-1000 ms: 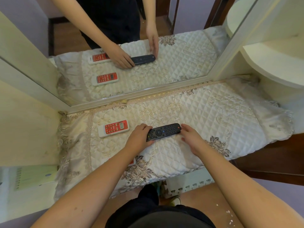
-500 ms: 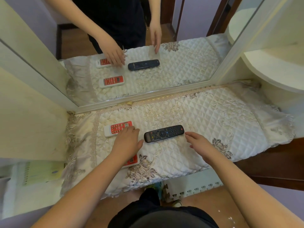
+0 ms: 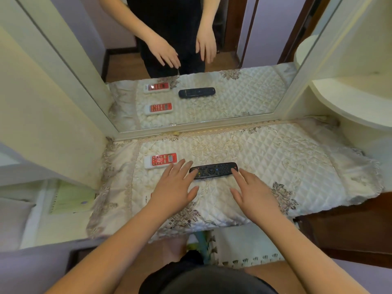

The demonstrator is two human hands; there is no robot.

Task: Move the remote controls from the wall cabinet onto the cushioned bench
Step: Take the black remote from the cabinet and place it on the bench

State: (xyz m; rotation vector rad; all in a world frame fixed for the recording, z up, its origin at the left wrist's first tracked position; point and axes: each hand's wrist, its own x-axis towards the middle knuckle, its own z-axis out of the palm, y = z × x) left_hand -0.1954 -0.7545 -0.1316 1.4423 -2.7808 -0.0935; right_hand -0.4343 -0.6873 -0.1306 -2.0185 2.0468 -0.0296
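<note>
Two remotes in plain view: black remote point(image 3: 213, 170) near the middle of the cushioned bench point(image 3: 275, 158); red-and-white remote point(image 3: 160, 161) just left and a little farther. The mirror point(image 3: 191, 60) reflects a second red-and-white one, hidden under the left hand in direct view.
Left hand point(image 3: 174, 190): fingers spread and straight, holding nothing, its fingertips over the black remote's left end (touching or just above, I cannot tell).
Right hand point(image 3: 254, 193): fingers apart, holding nothing, its fingertips at the remote's right end.
Step in hand: seemingly letting go after placing; lift both hands straight up so the remote stays put on the quilting.
Edges: near edge of the bench lies below the wrists; avoid dragging anything toward it.
Open room: the right half of the cushion is bare quilting, the likeliest spot for further remotes; the mirror frame bounds the far side.
</note>
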